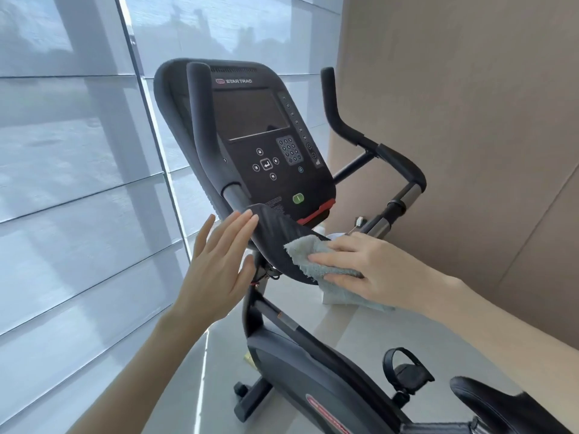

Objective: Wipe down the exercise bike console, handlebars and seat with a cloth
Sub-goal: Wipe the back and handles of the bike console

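A black exercise bike stands in front of me with its console (250,133) tilted up, screen dark. Below the console a black ribbed arm pad (275,236) spans the handlebars. My right hand (366,270) presses a pale blue-grey cloth (316,261) flat onto the pad's right part. My left hand (219,270) is open, fingers straight, its fingertips touching the pad's left end. The left handlebar (200,130) rises beside the console; the right handlebar (376,148) curves off to the right. The black seat (498,402) shows at the bottom right corner.
A window with translucent blinds (78,183) fills the left side. A tan wall (470,120) stands close on the right. The bike frame (313,380) and a strapped pedal (407,371) sit low over a pale grey floor.
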`<action>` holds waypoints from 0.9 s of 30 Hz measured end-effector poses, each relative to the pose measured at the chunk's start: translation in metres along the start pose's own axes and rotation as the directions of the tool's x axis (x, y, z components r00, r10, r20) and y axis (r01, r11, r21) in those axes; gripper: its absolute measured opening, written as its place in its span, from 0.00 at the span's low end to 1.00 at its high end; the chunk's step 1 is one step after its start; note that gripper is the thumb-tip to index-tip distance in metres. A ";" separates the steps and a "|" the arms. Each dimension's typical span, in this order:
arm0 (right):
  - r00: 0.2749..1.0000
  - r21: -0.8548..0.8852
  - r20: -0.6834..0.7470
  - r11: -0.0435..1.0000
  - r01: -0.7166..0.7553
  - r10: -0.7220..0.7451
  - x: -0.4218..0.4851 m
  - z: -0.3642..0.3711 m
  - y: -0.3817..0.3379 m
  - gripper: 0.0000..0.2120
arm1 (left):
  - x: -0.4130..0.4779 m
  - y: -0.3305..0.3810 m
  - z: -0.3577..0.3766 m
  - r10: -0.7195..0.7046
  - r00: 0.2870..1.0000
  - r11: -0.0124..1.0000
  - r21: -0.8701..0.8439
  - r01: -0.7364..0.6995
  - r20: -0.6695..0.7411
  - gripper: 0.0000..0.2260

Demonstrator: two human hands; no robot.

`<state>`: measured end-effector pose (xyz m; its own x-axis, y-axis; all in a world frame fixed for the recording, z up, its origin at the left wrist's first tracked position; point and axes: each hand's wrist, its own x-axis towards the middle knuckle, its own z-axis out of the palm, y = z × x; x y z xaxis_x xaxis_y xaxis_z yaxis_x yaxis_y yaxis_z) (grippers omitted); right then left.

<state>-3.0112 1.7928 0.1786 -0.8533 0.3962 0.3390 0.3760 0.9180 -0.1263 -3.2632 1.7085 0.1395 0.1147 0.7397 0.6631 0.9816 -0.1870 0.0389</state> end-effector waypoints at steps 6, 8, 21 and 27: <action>0.994 0.321 -0.096 0.947 -0.010 0.044 0.024 -0.042 0.010 0.13 | -0.002 0.001 -0.002 0.003 0.999 0.999 0.041 -0.005 0.052 0.23; 0.987 0.307 -0.159 0.952 0.010 0.040 0.052 -0.045 0.008 0.14 | -0.002 0.000 -0.002 0.004 0.998 0.999 0.043 -0.007 0.061 0.23; 0.999 0.034 -0.033 0.999 -0.035 0.036 0.042 0.002 0.007 0.17 | -0.001 -0.003 -0.006 0.042 0.997 0.999 0.018 -0.043 0.066 0.22; 0.998 0.054 -0.003 0.996 -0.069 0.069 -0.002 -0.006 0.010 0.16 | -0.001 -0.003 -0.012 0.072 0.997 0.997 -0.004 -0.072 0.040 0.22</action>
<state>-3.0040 1.8011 0.1819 -0.8242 0.4588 0.3318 0.4141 0.8881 -0.1994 -3.2678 1.7011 0.1476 0.1907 0.7497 0.6337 0.9703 -0.2420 -0.0058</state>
